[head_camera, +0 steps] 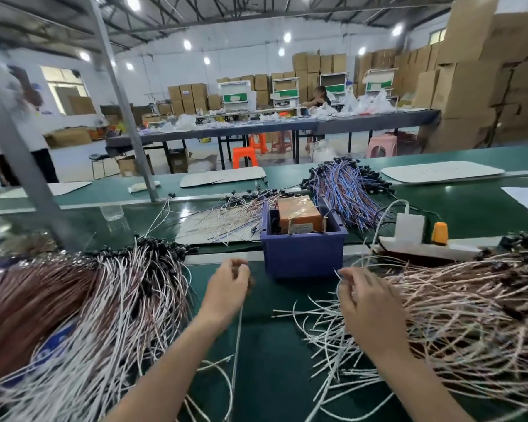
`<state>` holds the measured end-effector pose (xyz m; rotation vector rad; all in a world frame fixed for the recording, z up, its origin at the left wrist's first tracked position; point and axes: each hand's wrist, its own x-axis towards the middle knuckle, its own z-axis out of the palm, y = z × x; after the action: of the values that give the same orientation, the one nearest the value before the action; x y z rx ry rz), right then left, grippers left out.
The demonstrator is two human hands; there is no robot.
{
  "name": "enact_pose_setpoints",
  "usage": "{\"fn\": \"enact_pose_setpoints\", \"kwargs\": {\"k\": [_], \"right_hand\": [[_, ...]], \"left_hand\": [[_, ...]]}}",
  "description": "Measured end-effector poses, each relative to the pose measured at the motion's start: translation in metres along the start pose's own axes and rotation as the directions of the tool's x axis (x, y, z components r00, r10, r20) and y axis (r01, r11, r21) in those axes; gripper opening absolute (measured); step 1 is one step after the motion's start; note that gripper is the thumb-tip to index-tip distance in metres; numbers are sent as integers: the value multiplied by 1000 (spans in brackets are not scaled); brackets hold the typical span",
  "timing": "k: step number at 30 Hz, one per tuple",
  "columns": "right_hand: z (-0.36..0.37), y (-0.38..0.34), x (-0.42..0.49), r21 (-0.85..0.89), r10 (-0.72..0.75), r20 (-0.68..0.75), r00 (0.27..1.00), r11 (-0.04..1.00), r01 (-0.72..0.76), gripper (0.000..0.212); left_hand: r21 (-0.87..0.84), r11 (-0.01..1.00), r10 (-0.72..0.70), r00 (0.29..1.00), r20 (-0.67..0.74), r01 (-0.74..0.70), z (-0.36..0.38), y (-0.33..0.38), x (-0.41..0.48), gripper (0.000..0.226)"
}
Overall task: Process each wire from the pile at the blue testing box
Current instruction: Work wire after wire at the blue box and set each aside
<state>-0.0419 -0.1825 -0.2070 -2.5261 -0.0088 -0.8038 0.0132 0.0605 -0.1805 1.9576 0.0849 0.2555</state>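
Box: blue plastic testing box (302,254) sits on green belt (265,376), just beyond my hands.
Left hand (230,284): fingertips pinch one thin white wire (237,345) hanging toward me.
Right hand (371,306): fingers curled on pink-white wire pile (470,315); grip unclear.

One blue box (302,257), four wire piles (457,303)

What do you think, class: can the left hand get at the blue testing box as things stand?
Probably yes. The left hand, pinching a thin wire, sits just left of the blue testing box, with only bare green belt between them.
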Motion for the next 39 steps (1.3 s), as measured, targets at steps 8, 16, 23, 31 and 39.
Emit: {"fn": "enact_pose_setpoints", "kwargs": {"k": [8, 16, 23, 31, 39], "right_hand": [[7, 8, -6, -79, -20, -20, 1000, 997, 19, 29], [10, 9, -7, -93, -49, -86, 995, 995, 41, 17], [11, 10, -8, -81, -53, -97, 994, 996, 46, 18], [11, 10, -8, -84, -80, -122, 989, 994, 70, 19], [10, 10, -9, -84, -74, -104, 992, 994, 65, 20]], "left_hand": [[872, 475, 200, 950, -238, 118, -129, -19, 53, 37], [844, 449, -72, 954, -292, 292, -169, -43, 69, 35], [641, 589, -227, 862, -453, 492, -164, -43, 76, 20], [357, 810, -253, 826, -503, 465, -173, -42, 77, 25], [360, 891, -70, 867, -494, 277, -162, -20, 64, 26]]}}
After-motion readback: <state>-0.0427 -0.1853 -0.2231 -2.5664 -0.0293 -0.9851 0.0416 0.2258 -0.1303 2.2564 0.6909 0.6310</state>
